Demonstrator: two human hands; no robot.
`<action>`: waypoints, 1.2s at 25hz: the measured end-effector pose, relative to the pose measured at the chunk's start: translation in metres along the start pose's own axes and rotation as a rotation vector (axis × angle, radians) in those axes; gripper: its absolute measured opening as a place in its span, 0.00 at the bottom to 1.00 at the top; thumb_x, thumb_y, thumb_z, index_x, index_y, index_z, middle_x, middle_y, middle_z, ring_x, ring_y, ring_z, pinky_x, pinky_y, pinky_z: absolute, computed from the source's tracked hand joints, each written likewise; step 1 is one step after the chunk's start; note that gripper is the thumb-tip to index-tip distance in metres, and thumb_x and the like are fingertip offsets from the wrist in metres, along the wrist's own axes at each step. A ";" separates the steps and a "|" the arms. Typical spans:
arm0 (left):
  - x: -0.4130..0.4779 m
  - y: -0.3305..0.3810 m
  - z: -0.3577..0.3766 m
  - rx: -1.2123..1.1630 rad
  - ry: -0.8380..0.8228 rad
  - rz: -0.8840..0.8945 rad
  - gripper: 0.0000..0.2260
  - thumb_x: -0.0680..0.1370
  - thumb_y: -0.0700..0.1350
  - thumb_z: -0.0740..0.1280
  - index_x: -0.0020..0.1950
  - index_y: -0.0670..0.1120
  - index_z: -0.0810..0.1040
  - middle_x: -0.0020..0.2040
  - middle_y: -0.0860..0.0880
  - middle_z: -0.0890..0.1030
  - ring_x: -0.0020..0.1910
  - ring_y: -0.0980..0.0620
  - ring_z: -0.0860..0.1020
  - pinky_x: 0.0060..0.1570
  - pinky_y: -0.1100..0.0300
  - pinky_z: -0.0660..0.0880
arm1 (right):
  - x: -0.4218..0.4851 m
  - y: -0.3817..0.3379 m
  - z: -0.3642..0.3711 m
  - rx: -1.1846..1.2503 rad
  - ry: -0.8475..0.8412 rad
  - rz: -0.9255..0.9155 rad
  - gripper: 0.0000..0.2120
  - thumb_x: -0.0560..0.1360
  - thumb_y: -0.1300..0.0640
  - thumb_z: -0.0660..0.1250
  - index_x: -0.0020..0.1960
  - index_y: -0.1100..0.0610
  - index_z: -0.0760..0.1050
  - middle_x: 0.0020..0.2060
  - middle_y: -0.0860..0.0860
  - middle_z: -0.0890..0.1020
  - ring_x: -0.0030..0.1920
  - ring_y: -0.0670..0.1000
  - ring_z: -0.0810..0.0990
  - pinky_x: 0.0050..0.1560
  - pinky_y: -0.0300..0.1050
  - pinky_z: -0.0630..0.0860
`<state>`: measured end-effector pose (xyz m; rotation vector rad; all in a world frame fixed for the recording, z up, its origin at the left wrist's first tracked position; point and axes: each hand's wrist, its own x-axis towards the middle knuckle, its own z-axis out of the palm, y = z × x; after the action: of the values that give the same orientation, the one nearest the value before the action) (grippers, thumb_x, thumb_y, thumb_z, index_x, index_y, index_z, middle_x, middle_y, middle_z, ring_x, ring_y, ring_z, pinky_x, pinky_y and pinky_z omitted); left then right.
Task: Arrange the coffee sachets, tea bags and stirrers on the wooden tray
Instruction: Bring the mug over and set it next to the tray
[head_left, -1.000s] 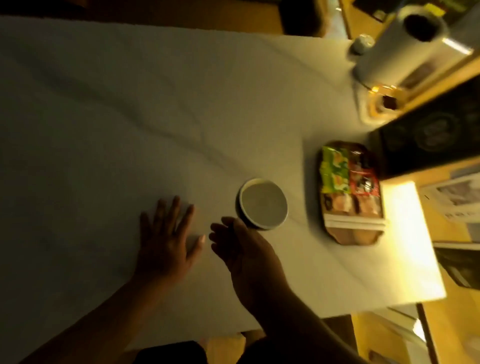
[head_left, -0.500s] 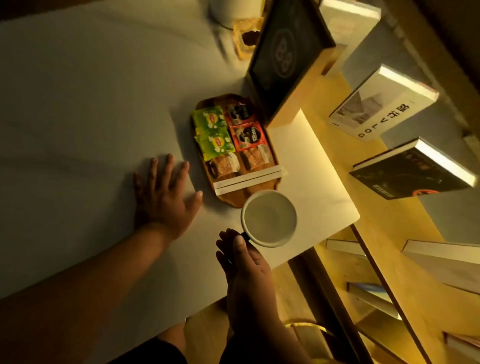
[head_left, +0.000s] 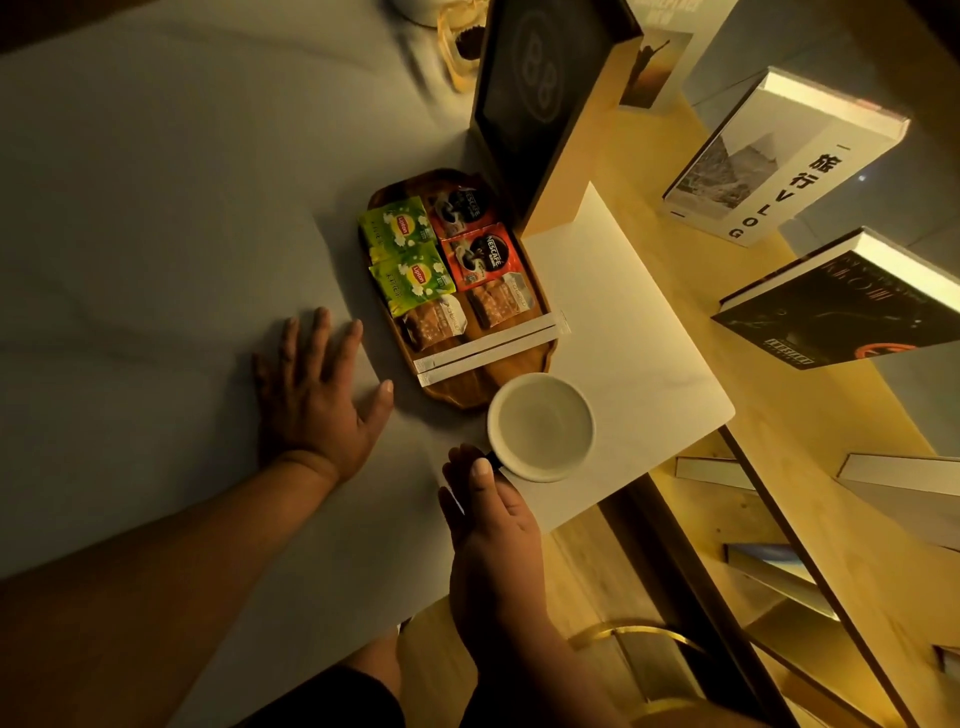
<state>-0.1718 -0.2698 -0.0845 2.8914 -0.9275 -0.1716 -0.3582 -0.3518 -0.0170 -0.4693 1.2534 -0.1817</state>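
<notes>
The wooden tray (head_left: 402, 188) lies on the white table, near its right edge. On it are two green Lipton tea bags (head_left: 405, 254), two red Nescafe coffee sachets (head_left: 478, 254), two brown sachets (head_left: 467, 312) and two white paper-wrapped stirrers (head_left: 488, 345) laid across the near end. A white cup (head_left: 540, 426) stands just in front of the tray. My right hand (head_left: 493, 525) holds the cup by its handle. My left hand (head_left: 317, 384) rests flat on the table left of the tray, fingers spread, holding nothing.
A dark framed board (head_left: 535, 88) stands upright behind the tray. Books (head_left: 779, 156) lie on wooden shelving to the right, beyond the table edge (head_left: 727, 415). A glass item (head_left: 460, 47) sits at the far end of the table.
The view has swung right. The cup, held by my right hand, has gone from left of the tray to its near end. My left hand stays flat.
</notes>
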 end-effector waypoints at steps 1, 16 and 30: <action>0.000 0.000 0.001 0.003 0.002 0.002 0.34 0.76 0.64 0.55 0.80 0.53 0.58 0.81 0.43 0.57 0.80 0.38 0.52 0.72 0.29 0.53 | 0.000 0.001 0.001 0.006 -0.004 -0.004 0.13 0.71 0.47 0.70 0.51 0.51 0.85 0.52 0.47 0.88 0.59 0.52 0.83 0.65 0.54 0.76; 0.001 -0.002 0.001 0.019 0.016 0.009 0.34 0.75 0.63 0.57 0.80 0.53 0.58 0.81 0.43 0.58 0.80 0.38 0.53 0.72 0.30 0.54 | -0.003 0.002 0.004 -0.111 0.056 -0.013 0.12 0.82 0.50 0.63 0.56 0.52 0.83 0.51 0.47 0.88 0.56 0.52 0.84 0.56 0.52 0.80; -0.001 -0.002 -0.002 -0.011 -0.011 -0.003 0.34 0.75 0.64 0.58 0.80 0.54 0.59 0.81 0.44 0.58 0.80 0.38 0.53 0.73 0.31 0.52 | -0.006 0.006 0.008 0.020 0.143 -0.075 0.08 0.80 0.50 0.67 0.56 0.52 0.76 0.52 0.56 0.85 0.45 0.56 0.86 0.45 0.52 0.84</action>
<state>-0.1712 -0.2677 -0.0822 2.8848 -0.9214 -0.1919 -0.3534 -0.3421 -0.0124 -0.4931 1.3735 -0.2955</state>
